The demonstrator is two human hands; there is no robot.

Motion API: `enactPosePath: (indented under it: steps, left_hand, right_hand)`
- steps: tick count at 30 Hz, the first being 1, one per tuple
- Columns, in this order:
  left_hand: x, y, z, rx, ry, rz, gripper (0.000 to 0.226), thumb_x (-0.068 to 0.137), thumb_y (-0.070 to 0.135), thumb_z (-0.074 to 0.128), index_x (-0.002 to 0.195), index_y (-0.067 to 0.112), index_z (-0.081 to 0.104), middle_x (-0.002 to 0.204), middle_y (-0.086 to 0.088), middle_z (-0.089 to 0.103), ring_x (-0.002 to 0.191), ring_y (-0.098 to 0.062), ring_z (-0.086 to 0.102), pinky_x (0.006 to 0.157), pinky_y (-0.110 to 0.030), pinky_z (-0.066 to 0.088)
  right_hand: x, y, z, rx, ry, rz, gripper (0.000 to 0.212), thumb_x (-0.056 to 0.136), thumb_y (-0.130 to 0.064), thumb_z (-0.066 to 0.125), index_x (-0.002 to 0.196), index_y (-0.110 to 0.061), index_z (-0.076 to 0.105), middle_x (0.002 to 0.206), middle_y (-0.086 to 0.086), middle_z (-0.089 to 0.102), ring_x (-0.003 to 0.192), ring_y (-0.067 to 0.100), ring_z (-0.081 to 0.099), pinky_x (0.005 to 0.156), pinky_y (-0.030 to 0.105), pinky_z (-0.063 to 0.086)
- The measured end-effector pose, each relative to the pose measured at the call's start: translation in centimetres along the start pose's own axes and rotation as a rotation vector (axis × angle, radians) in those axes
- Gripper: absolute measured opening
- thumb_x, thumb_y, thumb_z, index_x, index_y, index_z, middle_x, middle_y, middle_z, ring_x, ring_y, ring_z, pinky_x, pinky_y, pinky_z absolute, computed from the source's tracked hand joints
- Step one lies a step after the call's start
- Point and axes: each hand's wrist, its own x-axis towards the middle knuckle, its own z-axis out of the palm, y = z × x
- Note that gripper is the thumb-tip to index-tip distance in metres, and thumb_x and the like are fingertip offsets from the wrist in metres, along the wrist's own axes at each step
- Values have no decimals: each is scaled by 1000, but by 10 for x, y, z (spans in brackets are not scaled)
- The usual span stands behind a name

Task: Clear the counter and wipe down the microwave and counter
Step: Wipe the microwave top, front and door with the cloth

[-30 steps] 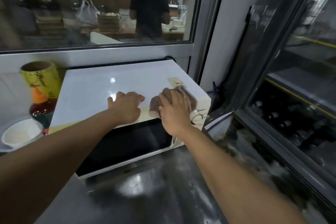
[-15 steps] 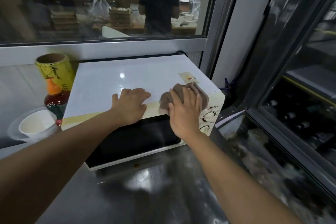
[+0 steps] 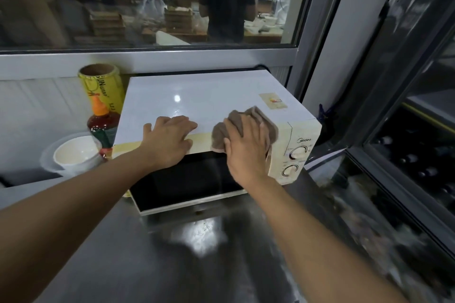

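A white microwave [image 3: 197, 98] with a dark door and two dials stands on the steel counter [image 3: 197, 253] below a window. My left hand [image 3: 170, 140] rests flat on the front edge of its top, fingers spread. My right hand [image 3: 246, 150] presses a brown cloth [image 3: 256, 118] with straight fingers against the microwave's top front edge, just left of the control panel. Much of the cloth is hidden under my palm.
Left of the microwave stand a yellow roll [image 3: 102, 88], a sauce bottle [image 3: 101, 123] with an orange cap, and a white bowl [image 3: 76, 152] in a clear dish. A glass-door cabinet [image 3: 406, 142] fills the right side. Behind the window a person stands.
My right hand with the cloth has slid a little to the right along the microwave's front top edge. My left hand stays in place on the top.
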Motion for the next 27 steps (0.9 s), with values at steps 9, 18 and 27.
enactPosePath:
  steps: [9,18,27]
  left_hand:
    - [-2,-2,5,12,24,11,43,94,27,41,137,32,39,148,7,32,134,-27,23,105,-52,20]
    - [0,-6,5,19,26,19,44,95,32,41,139,34,37,150,9,29,136,-26,22,106,-52,19]
    - [-9,-17,1,8,30,40,47,93,31,47,139,34,37,151,8,29,136,-25,22,107,-53,18]
  right_hand:
    - [-1,72,-25,-135,-9,128,45,92,-21,47,137,-18,47,143,13,38,139,30,25,116,42,12]
    - [2,80,-25,-116,-42,-26,50,85,-17,58,134,-18,50,140,15,42,136,32,29,113,47,17]
    - [-7,12,-4,-41,6,47,49,85,-18,55,134,-16,50,143,16,41,137,33,31,116,49,14]
